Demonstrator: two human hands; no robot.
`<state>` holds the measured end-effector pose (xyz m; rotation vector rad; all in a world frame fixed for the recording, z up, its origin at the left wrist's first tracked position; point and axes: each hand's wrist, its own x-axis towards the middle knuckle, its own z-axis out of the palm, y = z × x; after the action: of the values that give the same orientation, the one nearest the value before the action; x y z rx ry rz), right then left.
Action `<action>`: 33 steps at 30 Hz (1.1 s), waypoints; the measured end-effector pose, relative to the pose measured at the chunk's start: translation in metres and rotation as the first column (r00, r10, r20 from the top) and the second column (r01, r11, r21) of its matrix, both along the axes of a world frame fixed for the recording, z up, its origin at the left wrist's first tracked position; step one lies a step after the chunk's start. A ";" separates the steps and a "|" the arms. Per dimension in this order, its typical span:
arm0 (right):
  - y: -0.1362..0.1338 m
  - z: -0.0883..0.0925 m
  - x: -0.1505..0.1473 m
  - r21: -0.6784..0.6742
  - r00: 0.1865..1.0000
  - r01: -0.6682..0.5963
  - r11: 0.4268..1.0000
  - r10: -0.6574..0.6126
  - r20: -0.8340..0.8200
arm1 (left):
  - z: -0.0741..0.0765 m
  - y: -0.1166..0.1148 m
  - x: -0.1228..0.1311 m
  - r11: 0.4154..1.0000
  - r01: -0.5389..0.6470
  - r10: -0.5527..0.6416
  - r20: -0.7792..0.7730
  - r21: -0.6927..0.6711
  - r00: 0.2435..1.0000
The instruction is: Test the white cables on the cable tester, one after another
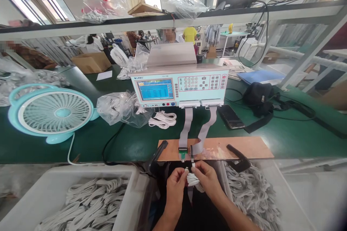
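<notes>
My left hand (177,181) pinches a small white cable connector, just below the green circuit board (183,154). My right hand (206,177) grips another white connector, which meets the black-ended plug (192,153) at the board's edge. Between both hands hangs a coiled white cable (193,179). Two grey ribbon cables (186,126) run from the tester (179,86) with a lit blue screen down to the wooden board (219,148). Black clamps sit at either side of that board.
Bins of coiled cables stand at left (132,180) and right (287,195). On the green table (151,148) are a turquoise fan (63,112), bagged cables (116,108), a cable bundle (162,120), a phone (231,116) and a black bag (258,97). People appear beyond.
</notes>
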<state>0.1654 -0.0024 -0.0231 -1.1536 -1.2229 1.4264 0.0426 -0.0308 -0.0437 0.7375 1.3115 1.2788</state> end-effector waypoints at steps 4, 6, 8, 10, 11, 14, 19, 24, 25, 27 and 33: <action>0.001 0.004 -0.004 -0.049 0.998 0.058 0.997 -0.057 0.007 | 0.003 0.000 0.000 1.000 0.022 -0.021 0.098 -0.012 0.995; 0.000 0.004 -0.006 -0.071 0.996 0.082 0.994 -0.084 -0.017 | 0.006 0.001 -0.001 0.999 0.054 -0.053 0.111 -0.008 0.992; -0.001 0.004 -0.008 -0.091 0.993 0.102 0.991 -0.107 -0.054 | 0.010 0.003 -0.004 0.995 0.098 -0.097 0.080 -0.009 0.992; -0.002 0.005 -0.010 -0.137 0.987 0.110 0.984 -0.125 -0.104 | 0.013 0.006 -0.010 0.983 0.186 -0.186 0.016 0.009 0.982; -0.002 0.006 -0.011 -0.168 0.983 0.107 0.980 -0.130 -0.132 | 0.015 0.008 -0.013 0.970 0.243 -0.243 -0.024 0.027 0.970; -0.001 0.010 -0.014 -0.269 0.967 0.082 0.960 -0.143 -0.212 | 0.021 0.012 -0.020 0.923 0.374 -0.362 -0.128 0.086 0.923; 0.000 0.011 -0.016 -0.341 0.938 0.103 0.934 -0.205 -0.279 | 0.024 0.017 -0.019 0.946 0.285 -0.251 -0.207 0.156 0.946; -0.002 0.014 -0.017 -0.339 0.934 0.090 0.937 -0.198 -0.299 | 0.017 0.016 -0.011 0.977 0.153 -0.126 -0.177 0.149 0.976; -0.002 0.014 -0.017 -0.337 0.930 0.088 0.937 -0.199 -0.310 | 0.017 0.015 -0.009 0.980 0.130 -0.105 -0.163 0.152 0.981; -0.002 0.013 -0.019 -0.342 0.915 0.090 0.935 -0.214 -0.343 | 0.016 0.015 -0.007 0.984 0.092 -0.072 -0.132 0.151 0.989; -0.003 0.004 -0.020 -0.296 0.907 0.077 0.952 -0.190 -0.376 | 0.019 0.013 -0.003 0.995 0.010 -0.004 -0.061 0.095 0.998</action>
<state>0.1457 -0.0057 -0.0189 -1.0337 -0.6585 1.6608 0.0400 -0.0175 -0.0245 0.8534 1.3026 1.3297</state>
